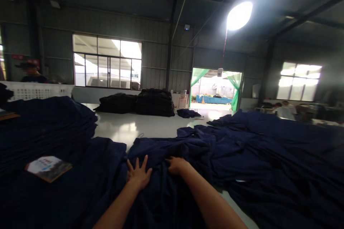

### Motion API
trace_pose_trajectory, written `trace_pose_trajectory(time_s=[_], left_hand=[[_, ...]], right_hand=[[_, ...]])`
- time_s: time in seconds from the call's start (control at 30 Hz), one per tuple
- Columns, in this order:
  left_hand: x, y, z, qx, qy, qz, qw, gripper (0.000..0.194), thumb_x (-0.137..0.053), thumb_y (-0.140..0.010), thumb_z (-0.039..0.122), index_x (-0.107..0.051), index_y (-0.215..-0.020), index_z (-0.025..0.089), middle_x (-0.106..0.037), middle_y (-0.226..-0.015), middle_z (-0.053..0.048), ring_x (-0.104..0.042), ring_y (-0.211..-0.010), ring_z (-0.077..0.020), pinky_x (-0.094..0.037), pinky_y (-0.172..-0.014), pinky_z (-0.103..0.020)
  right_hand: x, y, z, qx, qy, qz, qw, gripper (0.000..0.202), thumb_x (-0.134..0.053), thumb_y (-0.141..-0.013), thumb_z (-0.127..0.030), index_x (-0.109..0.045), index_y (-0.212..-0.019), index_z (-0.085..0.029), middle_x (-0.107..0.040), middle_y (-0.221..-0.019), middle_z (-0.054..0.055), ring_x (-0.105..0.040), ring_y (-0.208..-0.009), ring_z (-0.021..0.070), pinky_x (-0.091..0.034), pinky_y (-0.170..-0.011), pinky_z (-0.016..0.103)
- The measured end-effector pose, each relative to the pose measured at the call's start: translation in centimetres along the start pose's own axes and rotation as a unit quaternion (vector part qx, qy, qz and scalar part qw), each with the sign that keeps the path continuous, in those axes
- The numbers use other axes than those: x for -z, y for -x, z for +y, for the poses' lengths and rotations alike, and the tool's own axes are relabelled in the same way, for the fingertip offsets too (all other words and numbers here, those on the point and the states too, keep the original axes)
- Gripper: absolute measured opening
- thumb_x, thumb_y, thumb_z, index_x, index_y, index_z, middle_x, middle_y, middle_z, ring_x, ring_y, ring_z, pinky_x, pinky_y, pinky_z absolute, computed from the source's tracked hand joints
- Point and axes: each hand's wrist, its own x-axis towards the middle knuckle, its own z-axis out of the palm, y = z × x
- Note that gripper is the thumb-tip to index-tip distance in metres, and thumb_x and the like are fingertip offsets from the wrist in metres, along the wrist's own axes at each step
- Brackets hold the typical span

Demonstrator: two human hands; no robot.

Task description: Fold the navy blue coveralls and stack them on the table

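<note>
Navy cloth (158,193) looks matt and creased, the tabletop (114,127) smooth and glossy, the white crate (53,90) plastic.

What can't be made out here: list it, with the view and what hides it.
Right hand, head view: grip unclear, some fingertips lost among dark folds of the navy cloth.
Printed item on the left, head view: lettering too blurred to read.
Navy stack, head view: left end cut off by the picture's edge.
Person at far right, head view: too small and blurred to tell their activity.
</note>
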Motion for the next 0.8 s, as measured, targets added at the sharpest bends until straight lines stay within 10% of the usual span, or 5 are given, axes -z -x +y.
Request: trace_pose_trajectory(time_s=[0.2,0.5,0.8], left_hand=[[-0.3,-3.2,-1.5,0.059,0.023,0.004,0.998,0.068,-0.033,-0.084,0.053,-0.017,-0.143,0.025,-0.015,-0.150,-0.016,-0.020,-0.132,-0.0439,-0.024,-0.099,-0.060],[-2.7,-6.3,-2.6,0.056,0.007,0.055,0.997,0.074,-0.035,-0.078,0.060,-0.025,-0.142,0.025,-0.026,-0.147,-0.017,-0.030,-0.128,-0.0451,-0.026,-0.095,-0.065],[0.1,-1.9,-1.1,-0.029,-0.016,0.012,0.999,0.062,-0.033,-0.083,0.055,-0.021,-0.141,0.035,-0.018,-0.151,-0.009,-0.015,-0.133,-0.0450,-0.024,-0.097,-0.063]], right_hand=[[0.8,-4.6,0.2,-0.038,0.009,0.060,0.997,0.051,-0.053,-0.072,-0.031,-0.059,-0.118,-0.013,-0.055,-0.123,0.021,-0.042,-0.121,0.0355,-0.024,-0.102,0.055],[-3.5,-5.9,1.4,0.012,-0.057,0.114,0.992,0.054,-0.031,-0.085,-0.038,-0.036,-0.137,-0.024,-0.035,-0.144,0.004,-0.018,-0.136,0.0223,-0.001,-0.111,0.046],[-3.7,0.0,5.7,-0.015,-0.053,0.101,0.993,0.055,-0.025,-0.089,-0.039,-0.033,-0.140,-0.021,-0.030,-0.146,0.008,-0.013,-0.137,0.0282,0.001,-0.110,0.049]])
